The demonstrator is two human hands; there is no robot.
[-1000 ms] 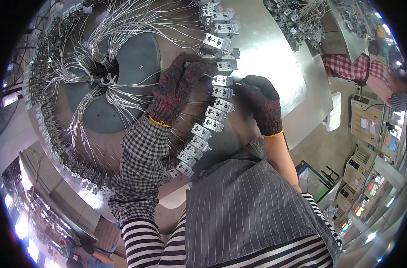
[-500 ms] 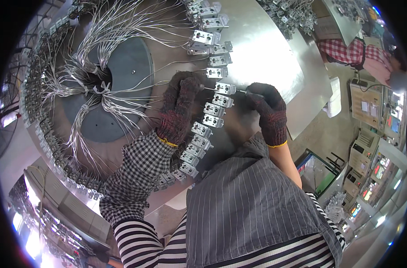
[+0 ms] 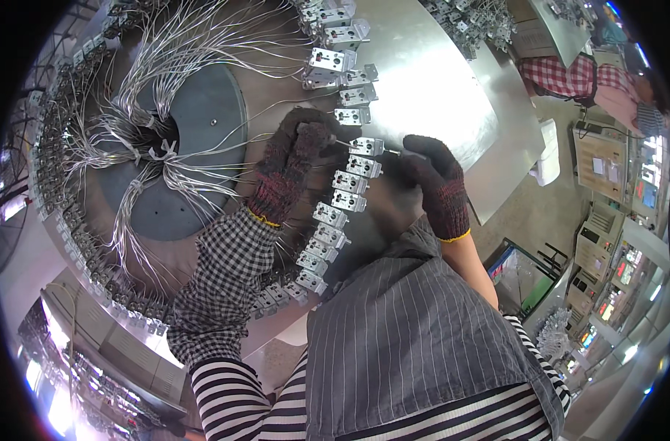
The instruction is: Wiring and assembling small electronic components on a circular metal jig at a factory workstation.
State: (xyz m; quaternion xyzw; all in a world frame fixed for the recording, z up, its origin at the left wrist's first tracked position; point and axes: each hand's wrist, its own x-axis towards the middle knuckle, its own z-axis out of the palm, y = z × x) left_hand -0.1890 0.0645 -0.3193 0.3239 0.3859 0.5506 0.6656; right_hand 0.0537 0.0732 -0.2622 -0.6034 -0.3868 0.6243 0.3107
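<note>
- The left hand (image 3: 305, 151), in a dark red-and-black knitted glove, has its fingers together on a thin silvery rod (image 3: 340, 142); a light, straight grip would probably suit it best.
- The box-shaped silver metal part (image 3: 366, 147) sits between both hands, at the right edge of the round brown turntable (image 3: 258, 90); holding it square should spare the rod from bending.
- The right hand (image 3: 438, 180), gloved alike, is at the thin pin (image 3: 391, 152) right of the part; I cannot tell whether its fingers clamp it. Keeping both ends in line seems wise.
- Farther right spreads a shiny metal table (image 3: 423, 77), with heaped silver parts (image 3: 475, 26) at the far side.
- At far right shows a co-worker's red-and-white checked sleeve (image 3: 563, 77).
</note>
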